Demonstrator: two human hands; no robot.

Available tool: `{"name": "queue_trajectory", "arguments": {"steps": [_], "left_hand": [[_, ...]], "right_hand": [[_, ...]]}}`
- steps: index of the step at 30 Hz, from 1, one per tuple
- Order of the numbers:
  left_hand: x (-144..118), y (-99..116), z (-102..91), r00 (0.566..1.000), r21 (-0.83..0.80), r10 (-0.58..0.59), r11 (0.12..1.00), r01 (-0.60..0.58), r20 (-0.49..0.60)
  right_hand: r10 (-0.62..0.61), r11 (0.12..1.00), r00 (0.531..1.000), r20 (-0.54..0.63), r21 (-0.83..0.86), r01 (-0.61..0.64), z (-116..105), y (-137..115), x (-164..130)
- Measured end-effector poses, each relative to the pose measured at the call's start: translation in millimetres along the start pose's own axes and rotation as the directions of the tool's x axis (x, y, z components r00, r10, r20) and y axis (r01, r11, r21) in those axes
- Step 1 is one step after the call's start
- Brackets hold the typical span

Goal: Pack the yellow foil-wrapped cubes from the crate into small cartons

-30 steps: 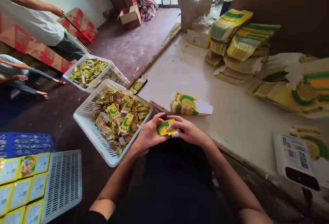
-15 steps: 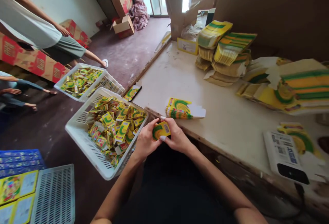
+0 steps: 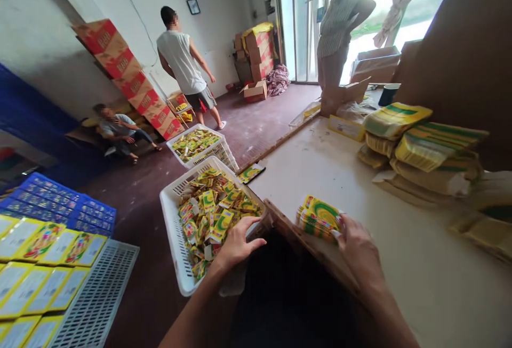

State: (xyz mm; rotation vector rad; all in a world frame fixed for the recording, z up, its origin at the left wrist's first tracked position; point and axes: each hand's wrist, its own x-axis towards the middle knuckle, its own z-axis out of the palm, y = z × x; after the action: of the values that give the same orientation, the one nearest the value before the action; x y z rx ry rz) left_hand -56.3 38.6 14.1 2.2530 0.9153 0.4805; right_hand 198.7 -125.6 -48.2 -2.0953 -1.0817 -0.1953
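Single head-worn view — close, facing forward-down over table (image 3: 400, 262) edge.

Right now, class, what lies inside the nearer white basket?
The white basket holds a heap of yellow-green sachets. The left hand hovers over them; the basket's floor is covered.

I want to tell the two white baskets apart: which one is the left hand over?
The nearer white basket; the left hand hovers over its sachets. The farther basket stands behind it, untouched.
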Motion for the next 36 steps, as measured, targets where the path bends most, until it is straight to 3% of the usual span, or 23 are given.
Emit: {"name": "queue_trajectory", "arguments": {"steps": [3, 4, 5, 6, 9, 10, 11, 12, 13, 14, 16, 17, 18, 20, 22, 29, 32, 34, 35, 36], "left_hand": [[6.3, 26.1, -15.0, 0.993, -0.046, 0.074, 0.996, -0.079, -0.094], [8.0, 35.3, -26.9, 0.971, -0.043, 0.129, 0.989, -0.14, -0.202], [9.3, 44.6, -41.0, 0.917, -0.006, 0.226, 0.971, -0.241, -0.329], [10.2, 53.9, -56.0, 0.837, 0.046, 0.312, 0.944, -0.327, -0.45], [10.7, 77.5, -92.2, 0.509, 0.161, 0.443, 0.848, -0.505, -0.738], [10.8, 82.5, -97.2, 0.421, 0.167, 0.446, 0.817, -0.552, -0.79], [11.2, 85.6, -97.3, 0.378, 0.157, 0.44, 0.794, -0.587, -0.814], [12.0, 86.7, -92.5, 0.391, 0.13, 0.431, 0.789, -0.6, -0.814], [13.2, 86.2, -83.2, 0.463, 0.087, 0.419, 0.807, -0.585, -0.781], [14.7, 84.5, -70.1, 0.574, 0.032, 0.403, 0.836, -0.547, -0.713], [17.3, 79.2, -37.7, 0.821, -0.076, 0.325, 0.911, -0.405, -0.47], [18.1, 76.5, -21.4, 0.898, -0.141, 0.29, 0.926, -0.351, -0.33], [18.3, 74.0, -6.8, 0.943, -0.193, 0.26, 0.934, -0.301, -0.21], [16.9, 70.7, 13.1, 0.963, -0.235, 0.262, 0.934, -0.269, -0.062], [14.4, 69.7, 17.6, 0.958, -0.233, 0.287, 0.93, -0.284, -0.022], [11.6, 79.6, -22.1, 0.906, -0.172, 0.33, 0.908, -0.382, -0.265], [7.0, 83.6, -23.3, 0.877, -0.174, 0.406, 0.873, -0.455, -0.256], [3.5, 84.4, -19.8, 0.866, -0.166, 0.464, 0.854, -0.494, -0.189], [2.3, 84.3, -18.3, 0.864, -0.157, 0.479, 0.852, -0.5, -0.154], [1.6, 84.1, -17.2, 0.867, -0.149, 0.481, 0.855, -0.497, -0.127]], "right_hand": [[-0.065, 0.998, 0.994, -0.091, 0.001, 0.065, -19.7, -10.8, -0.9], [-0.091, 0.995, 0.985, -0.146, 0.018, 0.095, -31.1, -15.1, -0.3], [-0.111, 0.992, 0.972, -0.205, 0.043, 0.122, -44.3, -19.4, 0.8], [-0.113, 0.988, 0.958, -0.264, 0.077, 0.137, -58.3, -23.4, 2.1], [-0.008, 0.981, 0.927, -0.376, 0.178, 0.08, -94.1, -30.3, 5.6], [0.026, 0.98, 0.917, -0.397, 0.189, 0.055, -100.1, -30.3, 6.6], [0.04, 0.981, 0.913, -0.407, 0.189, 0.041, -101.9, -29.1, 7.4], [0.034, 0.983, 0.92, -0.391, 0.18, 0.04, -99.2, -26.8, 8.3], [0.016, 0.985, 0.935, -0.353, 0.168, 0.047, -92.4, -24.0, 9.3], [-0.012, 0.984, 0.955, -0.296, 0.164, 0.063, -82.3, -21.0, 10.4], [-0.036, 0.986, 0.987, -0.159, 0.153, 0.06, -56.4, -16.5, 12.3], [-0.04, 0.989, 0.99, -0.135, 0.137, 0.058, -43.3, -15.6, 13.0], [-0.039, 0.991, 0.993, -0.111, 0.12, 0.053, -31.6, -15.7, 13.2], [-0.035, 0.995, 0.996, -0.08, 0.094, 0.043, -15.9, -17.9, 12.2], [-0.032, 0.995, 0.998, -0.06, 0.092, 0.037, -12.1, -20.8, 10.0], [0.028, 0.959, 0.993, -0.111, 0.282, 0.004, -52.4, -26.5, 7.4], [0.087, 0.935, 0.981, -0.176, 0.355, -0.019, -79.3, -28.2, 2.3], [0.172, 0.904, 0.946, -0.274, 0.426, -0.041, -101.7, -28.6, -3.5], [0.229, 0.885, 0.898, -0.375, 0.464, -0.031, -113.6, -28.6, -6.3], [0.297, 0.862, 0.814, -0.498, 0.507, -0.004, -125.1, -28.5, -8.7]]}}
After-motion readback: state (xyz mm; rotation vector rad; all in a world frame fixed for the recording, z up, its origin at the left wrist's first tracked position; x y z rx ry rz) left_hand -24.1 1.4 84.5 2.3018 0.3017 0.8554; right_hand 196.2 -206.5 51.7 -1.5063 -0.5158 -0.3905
